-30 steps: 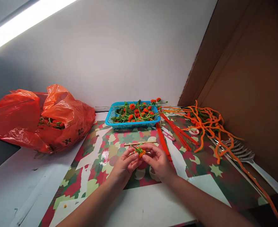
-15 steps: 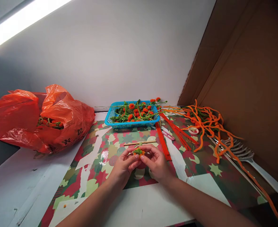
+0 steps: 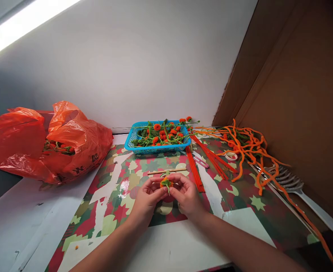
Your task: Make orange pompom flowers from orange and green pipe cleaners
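Observation:
My left hand and my right hand meet over the patterned mat, fingertips pinched together on a small orange-and-green pipe-cleaner flower. Both hands are closed on it. Just beyond the fingers a thin wooden stick lies flat on the mat. Farther back stands a blue basket filled with several finished orange flowers on green stems.
An orange plastic bag with more flowers sits at the left. Red pipe cleaners lie right of the stick, a tangle of orange ones beyond. A white slotted utensil rests by the brown cardboard wall.
The flower has been turned between my fingertips; its green stem end no longer sticks out to the left. Both hands stay in the same place.

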Demonstrator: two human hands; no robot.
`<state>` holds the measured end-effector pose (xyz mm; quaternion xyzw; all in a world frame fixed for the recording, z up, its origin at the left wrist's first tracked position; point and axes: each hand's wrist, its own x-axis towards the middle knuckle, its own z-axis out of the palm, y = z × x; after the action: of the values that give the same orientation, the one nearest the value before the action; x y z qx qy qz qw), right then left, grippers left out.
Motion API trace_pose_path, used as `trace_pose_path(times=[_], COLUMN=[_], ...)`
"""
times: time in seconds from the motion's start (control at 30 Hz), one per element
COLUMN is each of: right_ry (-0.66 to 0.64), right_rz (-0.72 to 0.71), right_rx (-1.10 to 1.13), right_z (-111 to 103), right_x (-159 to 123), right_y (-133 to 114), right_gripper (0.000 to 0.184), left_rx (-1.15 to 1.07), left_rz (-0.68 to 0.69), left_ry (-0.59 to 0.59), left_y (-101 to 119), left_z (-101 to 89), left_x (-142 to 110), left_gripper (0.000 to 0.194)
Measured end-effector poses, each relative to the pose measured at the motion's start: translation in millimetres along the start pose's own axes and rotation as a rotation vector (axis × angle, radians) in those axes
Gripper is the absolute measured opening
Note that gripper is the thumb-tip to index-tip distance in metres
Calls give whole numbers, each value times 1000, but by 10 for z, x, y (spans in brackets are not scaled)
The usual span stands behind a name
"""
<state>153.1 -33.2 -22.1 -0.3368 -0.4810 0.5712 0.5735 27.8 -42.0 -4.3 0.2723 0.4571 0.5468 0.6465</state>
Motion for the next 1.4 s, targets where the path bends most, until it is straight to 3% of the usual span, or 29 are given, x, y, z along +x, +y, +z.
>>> trace_pose_path(times=[0.57,1.2,1.4], right_ry=[-22,-9,68], right_rz=[27,-22,-107], right_rx=[6,-32,-258], right_z=[-14,-13,-69], right_x=[0,12,8], right_y=[4,-28,-166], right_gripper=[18,17,9], left_rx=[-38,-33,27], left_rz=[-60,-3,42], left_ry=[30,-13,28], left_y=[-23,24,87], left_z=[-42,-7,19], left_x=[22,-13,-47], left_gripper=[41,33,31])
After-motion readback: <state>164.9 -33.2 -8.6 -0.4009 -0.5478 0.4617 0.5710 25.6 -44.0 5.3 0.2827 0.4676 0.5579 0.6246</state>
